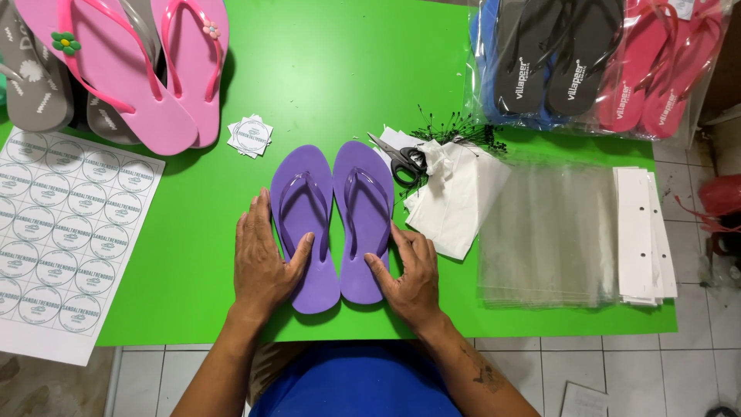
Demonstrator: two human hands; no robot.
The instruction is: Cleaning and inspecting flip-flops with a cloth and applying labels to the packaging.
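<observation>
Both forearms enter from the bottom edge and angle inward and upward, wrists roughly level with each other. Left hand [262, 259]: palm down, flat, fingers extended and held close together pointing away from the body, thumb splayed out toward the right. Right hand [409, 270]: palm down, fingers slightly curled and spread, thumb angled in toward the left hand. The two hands are near each other, not touching. Neither is closed around anything; both press flat. A dark mark, probably a tattoo, shows on the right forearm, too blurred to make out. Sleeves bare to the elbows.
</observation>
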